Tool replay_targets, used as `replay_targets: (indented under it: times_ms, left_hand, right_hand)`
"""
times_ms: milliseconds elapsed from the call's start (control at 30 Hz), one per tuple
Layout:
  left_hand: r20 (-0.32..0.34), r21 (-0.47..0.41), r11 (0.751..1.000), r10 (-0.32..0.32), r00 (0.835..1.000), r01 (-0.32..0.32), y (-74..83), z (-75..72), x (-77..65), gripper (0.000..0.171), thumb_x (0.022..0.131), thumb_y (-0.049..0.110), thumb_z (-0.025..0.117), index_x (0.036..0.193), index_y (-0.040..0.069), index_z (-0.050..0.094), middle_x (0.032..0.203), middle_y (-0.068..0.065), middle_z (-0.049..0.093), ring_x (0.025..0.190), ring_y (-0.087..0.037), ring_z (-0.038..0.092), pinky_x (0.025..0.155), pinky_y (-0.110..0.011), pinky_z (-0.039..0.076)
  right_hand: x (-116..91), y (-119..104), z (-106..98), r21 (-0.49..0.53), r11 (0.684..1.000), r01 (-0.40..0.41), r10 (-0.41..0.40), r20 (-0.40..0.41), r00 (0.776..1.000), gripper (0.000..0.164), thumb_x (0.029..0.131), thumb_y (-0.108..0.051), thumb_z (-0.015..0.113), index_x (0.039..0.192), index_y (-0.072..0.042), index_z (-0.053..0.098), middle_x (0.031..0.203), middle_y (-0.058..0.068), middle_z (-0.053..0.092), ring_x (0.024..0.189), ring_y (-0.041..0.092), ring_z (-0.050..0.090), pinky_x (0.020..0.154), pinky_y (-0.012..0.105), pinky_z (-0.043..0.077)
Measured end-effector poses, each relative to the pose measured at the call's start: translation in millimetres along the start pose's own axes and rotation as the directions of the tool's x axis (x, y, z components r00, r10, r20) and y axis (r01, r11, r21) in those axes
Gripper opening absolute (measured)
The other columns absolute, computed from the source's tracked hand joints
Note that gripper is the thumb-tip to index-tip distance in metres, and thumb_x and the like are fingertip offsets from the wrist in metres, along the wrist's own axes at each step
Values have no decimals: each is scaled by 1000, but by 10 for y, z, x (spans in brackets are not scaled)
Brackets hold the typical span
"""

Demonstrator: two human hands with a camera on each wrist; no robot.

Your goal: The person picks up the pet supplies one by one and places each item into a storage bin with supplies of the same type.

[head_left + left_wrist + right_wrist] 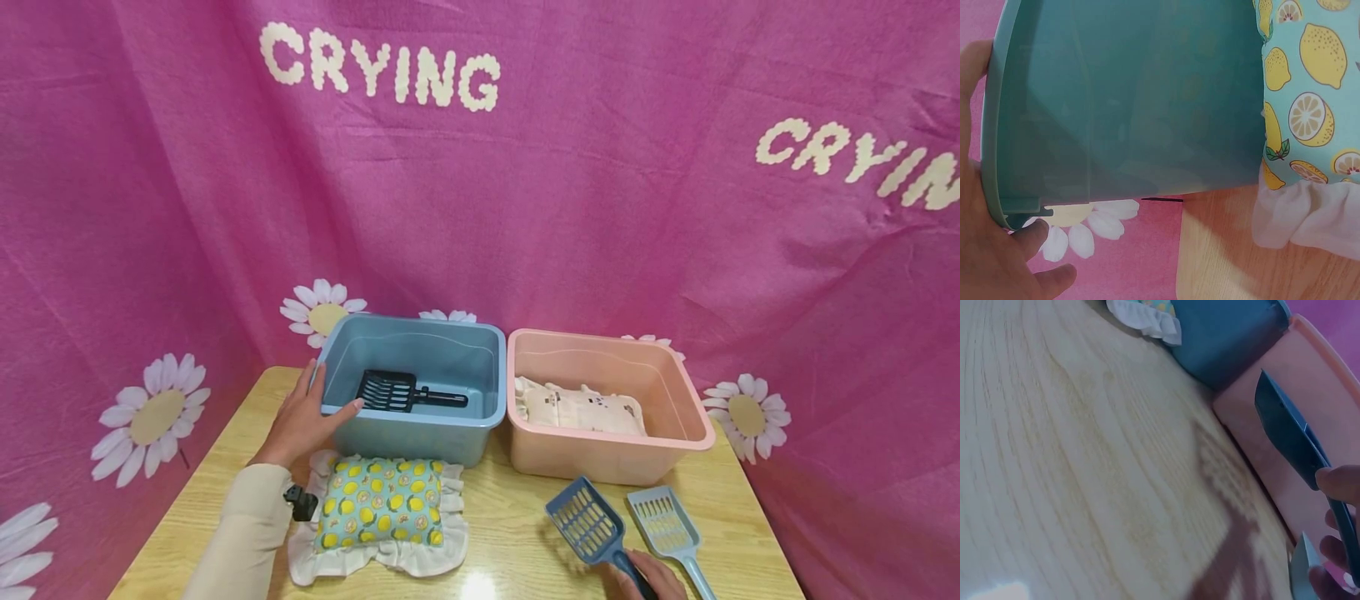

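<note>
My left hand (303, 421) rests on the front left corner of a blue bin (420, 433), thumb over the front rim and fingers spread along the left side. Inside that bin lies a black slotted litter scoop (390, 392). A lemon-print pillow (382, 504) with white ruffles lies before the bin, by my left wrist. My right hand (654, 577) grips the handle of a dark blue litter scoop (588, 521); the right wrist view shows this scoop (1288, 428) raised off the table, casting a shadow. Beside it lies a light blue-grey litter scoop (666, 521).
A pink bin (592, 454) stands right of the blue one, their rims nearly touching. It contains a cream patterned pillow (581, 410). The wooden table (510, 542) is bordered by a magenta curtain (570, 208) with daisies and lettering.
</note>
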State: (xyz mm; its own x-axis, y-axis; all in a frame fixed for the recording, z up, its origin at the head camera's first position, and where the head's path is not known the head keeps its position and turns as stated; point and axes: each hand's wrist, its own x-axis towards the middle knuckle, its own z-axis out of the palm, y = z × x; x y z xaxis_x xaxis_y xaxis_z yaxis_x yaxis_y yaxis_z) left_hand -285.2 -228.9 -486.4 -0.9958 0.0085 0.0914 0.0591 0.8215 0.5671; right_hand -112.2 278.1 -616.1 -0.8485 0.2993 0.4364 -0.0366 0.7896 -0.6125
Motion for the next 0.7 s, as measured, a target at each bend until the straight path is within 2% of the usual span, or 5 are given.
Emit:
replay_targets:
  times_ms: [167, 267, 400, 533, 700]
  left_hand:
    - [-4, 1, 1000, 5, 1000, -5, -15, 15, 6, 108, 84, 69, 55, 154, 4, 6, 161, -16, -1, 139, -51, 17, 102, -73, 24]
    - [-8, 7, 1000, 9, 1000, -8, -25, 22, 11, 107, 84, 69, 55, 154, 4, 7, 161, -16, -1, 139, -50, 17, 102, -73, 24]
    - [-8, 4, 1000, 4, 1000, -4, -27, 24, 11, 107, 84, 69, 55, 155, 4, 6, 161, -15, -2, 139, -50, 17, 102, -73, 24]
    - [-9, 0, 1000, 0, 1000, 0, -26, 22, 11, 108, 83, 69, 55, 155, 5, 6, 161, -15, -2, 139, -50, 16, 102, -73, 23]
    - [-7, -2, 1000, -2, 1000, 2, -23, 16, 3, 108, 83, 69, 55, 155, 5, 6, 161, -15, -2, 140, -50, 16, 101, -73, 24]
  right_hand:
    - [10, -75, -11, -17, 999, -34, 34, 7, 999, 27, 76, -18, 83, 101, -13, 75, 101, 0, 70, 93, 16, 62, 78, 3, 37]
    - [27, -141, -30, -49, 994, -102, 104, 38, 994, 26, 80, -25, 80, 104, -15, 75, 104, 1, 69, 96, 17, 61, 77, 7, 41]
    - [56, -236, -68, -84, 982, -170, 178, 91, 980, 28, 85, -32, 75, 107, -15, 74, 106, 3, 68, 100, 18, 61, 78, 27, 52]
    - [78, -307, -92, -86, 980, -181, 191, 118, 975, 30, 86, -33, 73, 109, -13, 74, 108, 7, 67, 101, 22, 61, 79, 43, 54]
    - [86, -341, -89, -78, 986, -150, 157, 95, 983, 27, 83, -26, 77, 107, -13, 75, 107, 6, 67, 98, 21, 62, 77, 36, 54]
